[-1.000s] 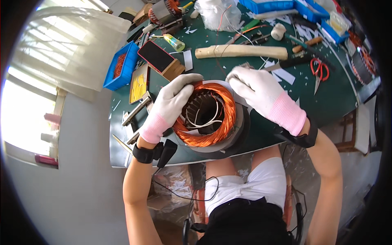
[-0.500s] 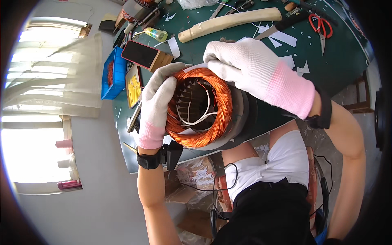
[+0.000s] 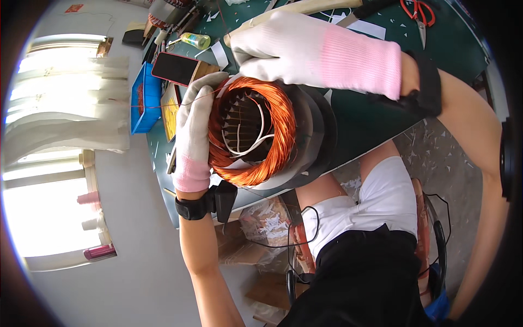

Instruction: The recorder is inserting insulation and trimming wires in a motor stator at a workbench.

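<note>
A motor stator rests on the table, with a thick ring of copper winding at its open end. White wires loop inside its slotted bore. My left hand, in a white and pink glove, curls round the winding's left side. Above the winding's far edge is my right hand, gloved alike, its fingers pinched together. What they hold is hidden. A white slip shows at the winding's far edge, near both hands. A fine reddish thread runs left past my left fingertips.
Beyond my hands lie a pale wooden stick, a knife and red-handled scissors. To the left are a phone, a blue bin and a small bottle. White paper scraps are scattered about.
My right hand has lifted from the winding's far edge and moved left and away from me. My left hand stays on the winding. The view has shifted slightly.
</note>
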`<state>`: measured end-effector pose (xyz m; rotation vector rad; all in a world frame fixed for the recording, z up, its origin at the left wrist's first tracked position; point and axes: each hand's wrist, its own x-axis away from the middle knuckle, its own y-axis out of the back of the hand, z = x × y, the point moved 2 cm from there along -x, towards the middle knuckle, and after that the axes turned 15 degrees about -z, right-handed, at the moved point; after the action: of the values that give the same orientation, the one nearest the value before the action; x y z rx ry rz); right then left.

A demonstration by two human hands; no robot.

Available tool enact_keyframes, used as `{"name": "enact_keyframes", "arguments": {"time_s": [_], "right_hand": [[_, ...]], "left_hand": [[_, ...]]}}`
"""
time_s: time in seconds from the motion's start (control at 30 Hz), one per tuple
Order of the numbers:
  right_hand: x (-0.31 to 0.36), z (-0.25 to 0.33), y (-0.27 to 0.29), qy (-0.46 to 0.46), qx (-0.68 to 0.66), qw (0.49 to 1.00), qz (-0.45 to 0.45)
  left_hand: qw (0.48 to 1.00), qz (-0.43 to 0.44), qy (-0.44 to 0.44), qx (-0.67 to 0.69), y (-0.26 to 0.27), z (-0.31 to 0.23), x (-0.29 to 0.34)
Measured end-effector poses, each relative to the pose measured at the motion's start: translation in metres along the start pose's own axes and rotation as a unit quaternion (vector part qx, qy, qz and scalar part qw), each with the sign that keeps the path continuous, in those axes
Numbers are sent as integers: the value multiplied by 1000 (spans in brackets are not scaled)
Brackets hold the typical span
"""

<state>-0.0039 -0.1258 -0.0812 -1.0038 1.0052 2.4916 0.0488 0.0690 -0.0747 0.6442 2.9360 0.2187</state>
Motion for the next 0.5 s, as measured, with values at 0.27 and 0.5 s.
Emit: {"name": "enact_keyframes", "arguments": {"time_s": [0.27,0.5], "right_hand": [[-18,-11,3,269,-51,961,38],[4,-1,9,113,-20,993,22]], "left_hand": [[999,-5,33,18,3,7,-6],[1000,4,25,13,-1,2,-5]]}}
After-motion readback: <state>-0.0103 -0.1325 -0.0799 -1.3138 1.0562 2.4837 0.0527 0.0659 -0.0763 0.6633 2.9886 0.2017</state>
